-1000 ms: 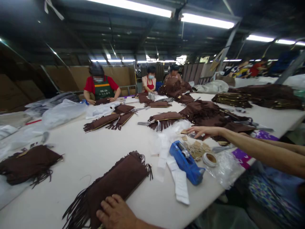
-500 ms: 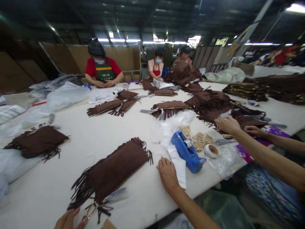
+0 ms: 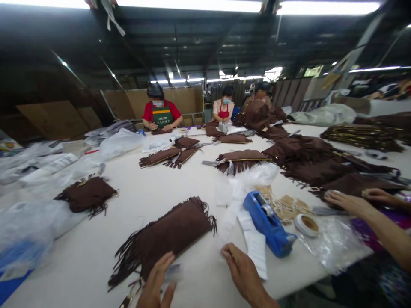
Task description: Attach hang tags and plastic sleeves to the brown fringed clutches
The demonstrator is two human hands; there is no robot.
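A brown suede fringed bag point(image 3: 170, 235) lies flat on the white table point(image 3: 96, 252) in front of me. My left hand point(image 3: 156, 282) is at the bag's near edge, slightly blurred, with a pale clear plastic piece point(image 3: 172, 273) between thumb and fingers. A metal clasp point(image 3: 126, 299) on the bag's fringe shows just left of that hand. My right hand point(image 3: 242, 271) lies flat on the table with its fingers stretched out, holding nothing. It rests beside white paper strips point(image 3: 257, 248) and a blue tape dispenser point(image 3: 268, 224).
A co-worker's two hands point(image 3: 348, 202) reach in from the right over brown bags point(image 3: 321, 167). Tan tags point(image 3: 289, 205), a tape roll point(image 3: 306, 223) and clear plastic bags point(image 3: 22, 235) lie around. Several seated people work at the far side; another fringed bag point(image 3: 86, 194) lies at left.
My left hand came up from the table's edge onto the bag's near end, at the plastic piece. My right hand drew back toward me. The co-worker's hands shifted right; the view tilted up.
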